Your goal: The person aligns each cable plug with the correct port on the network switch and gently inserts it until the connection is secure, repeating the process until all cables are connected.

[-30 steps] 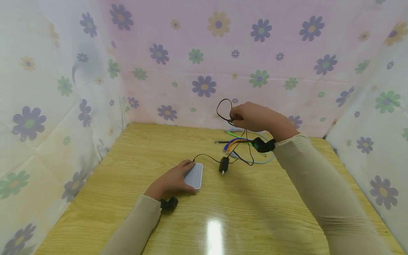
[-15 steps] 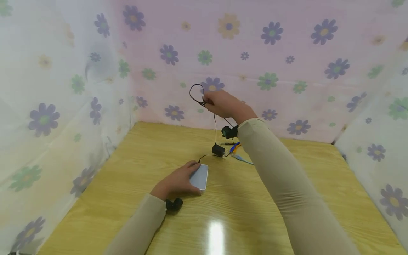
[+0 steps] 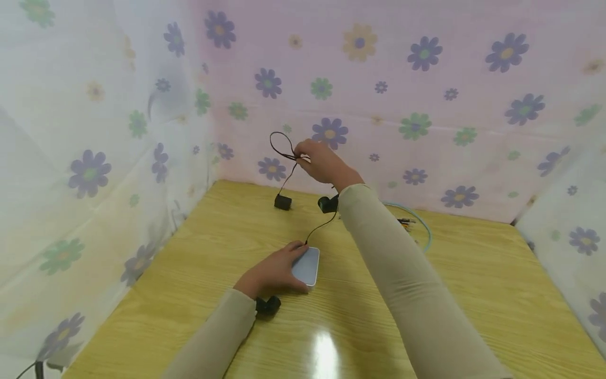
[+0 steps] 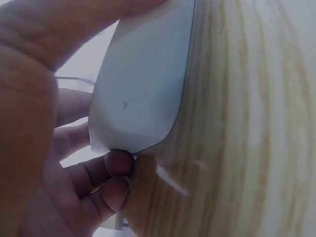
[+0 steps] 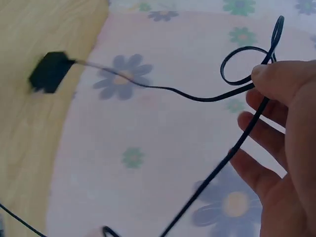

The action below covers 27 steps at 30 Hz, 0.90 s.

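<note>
Right hand pinches the black power cable, likely light and limp, best held where looped; below, left hand grips the rigid-looking white box.

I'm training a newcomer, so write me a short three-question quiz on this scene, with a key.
1. In the head view, which shows farther to the left of the picture: the black adapter or the light-blue cable?
2. True or false: the left hand grips the white box.
3. What does the right hand pinch?
a) the white box
b) a looped black cord
c) the light-blue cable

Key:
1. The black adapter
2. True
3. b
</note>
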Each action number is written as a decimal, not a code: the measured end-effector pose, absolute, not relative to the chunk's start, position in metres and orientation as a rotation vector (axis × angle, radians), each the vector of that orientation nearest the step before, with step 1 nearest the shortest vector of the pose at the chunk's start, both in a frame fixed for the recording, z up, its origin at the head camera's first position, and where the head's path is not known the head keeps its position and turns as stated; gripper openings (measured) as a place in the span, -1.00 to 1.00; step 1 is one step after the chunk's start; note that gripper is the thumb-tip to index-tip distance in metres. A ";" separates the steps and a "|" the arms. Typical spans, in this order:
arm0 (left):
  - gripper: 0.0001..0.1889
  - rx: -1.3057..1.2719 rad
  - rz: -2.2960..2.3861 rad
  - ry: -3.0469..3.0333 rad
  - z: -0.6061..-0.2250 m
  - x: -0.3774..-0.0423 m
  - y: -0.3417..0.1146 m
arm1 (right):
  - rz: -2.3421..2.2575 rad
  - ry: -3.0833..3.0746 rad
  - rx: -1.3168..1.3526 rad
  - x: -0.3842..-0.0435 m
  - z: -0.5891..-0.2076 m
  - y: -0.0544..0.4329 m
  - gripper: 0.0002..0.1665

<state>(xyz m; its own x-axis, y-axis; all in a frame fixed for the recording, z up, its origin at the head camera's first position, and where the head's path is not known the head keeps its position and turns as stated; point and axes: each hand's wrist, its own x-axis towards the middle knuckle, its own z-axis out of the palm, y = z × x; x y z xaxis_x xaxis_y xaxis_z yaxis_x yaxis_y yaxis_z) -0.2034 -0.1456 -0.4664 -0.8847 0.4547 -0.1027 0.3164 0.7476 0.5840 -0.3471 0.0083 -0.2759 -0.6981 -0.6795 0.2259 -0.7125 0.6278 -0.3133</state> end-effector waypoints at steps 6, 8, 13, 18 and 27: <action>0.15 0.597 0.852 2.699 -0.463 -0.202 -0.143 | 0.363 -2.808 1.075 -0.351 -0.324 0.017 -0.75; 0.15 0.594 0.840 2.708 -0.463 -0.203 -0.143 | 0.238 -2.796 1.035 -0.352 -0.338 0.019 -0.76; 0.16 0.598 0.822 2.720 -0.466 -0.205 -0.144 | 0.003 -2.769 0.977 -0.353 -0.371 0.022 -0.76; 0.16 0.606 0.828 2.722 -0.468 -0.206 -0.144 | 0.012 -2.780 1.005 -0.348 -0.392 0.016 -0.74; 0.15 0.609 0.825 2.720 -0.471 -0.207 -0.147 | 0.252 -3.153 1.219 -0.335 -0.409 -0.012 -0.16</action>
<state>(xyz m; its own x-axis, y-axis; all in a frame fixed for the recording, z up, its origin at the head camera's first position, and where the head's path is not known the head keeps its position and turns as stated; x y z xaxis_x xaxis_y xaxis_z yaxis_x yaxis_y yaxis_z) -0.2071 -0.1466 -0.4709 -0.8859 0.4528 -0.1006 0.3205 0.7545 0.5728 -0.3347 -0.0118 -0.4092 -0.7149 -0.6768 -0.1757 -0.6404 0.7346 -0.2242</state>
